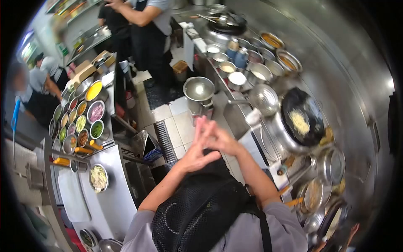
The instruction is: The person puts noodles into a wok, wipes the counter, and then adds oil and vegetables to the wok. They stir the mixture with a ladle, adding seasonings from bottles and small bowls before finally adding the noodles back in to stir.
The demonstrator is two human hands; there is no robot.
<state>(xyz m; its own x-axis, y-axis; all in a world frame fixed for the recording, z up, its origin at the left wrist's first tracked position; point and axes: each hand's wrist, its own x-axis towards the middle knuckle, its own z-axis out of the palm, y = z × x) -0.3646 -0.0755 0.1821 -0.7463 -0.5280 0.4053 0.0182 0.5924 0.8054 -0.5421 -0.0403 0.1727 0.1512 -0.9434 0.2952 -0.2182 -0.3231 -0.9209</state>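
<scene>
My left hand (pixel 199 153) is raised in front of my chest over the floor, its fingers stretched out and its thumb apart. Against it, slightly to the right, is my right hand (pixel 224 140), partly blurred, with its fingers spread and overlapping those of the left. No object shows in either hand. Just beyond them stands a metal bowl (pixel 199 89) on a stand. To the right, a black wok (pixel 302 116) on the stove holds pale noodles (pixel 299 122). A perforated ladle (pixel 264 100) lies beside the wok.
On the left counter are several bowls of ingredients, among them pink pieces (pixel 96 111) and a bowl of chopped cabbage (pixel 98 178). Seasoning pots (pixel 237 79) line the right counter. A person in a dark apron (pixel 149 38) stands ahead, with others at the left.
</scene>
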